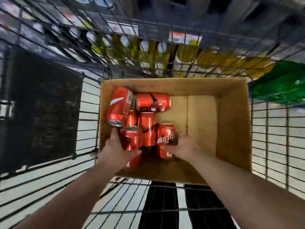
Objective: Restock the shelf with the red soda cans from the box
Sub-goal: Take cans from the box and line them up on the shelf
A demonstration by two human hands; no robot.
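Observation:
An open cardboard box (pixel 231 123) sits in a wire shopping cart. Several red soda cans lie jumbled in its left half. My left hand (pixel 115 149) wraps around a red can (pixel 132 139) at the near left of the pile. My right hand (pixel 183 144) grips another red can with white lettering (pixel 165 136) beside it. A tilted can (pixel 119 105) leans on the box's left wall, and one can (pixel 153 102) lies on its side at the back. The right half of the box floor is bare cardboard.
The wire cart (pixel 272 129) surrounds the box on all sides. A green package (pixel 280 86) lies in the cart to the right of the box. Beyond the cart's front, blurred store shelves (pixel 181 53) hold yellow packages. A dark panel (pixel 42 109) stands at the left.

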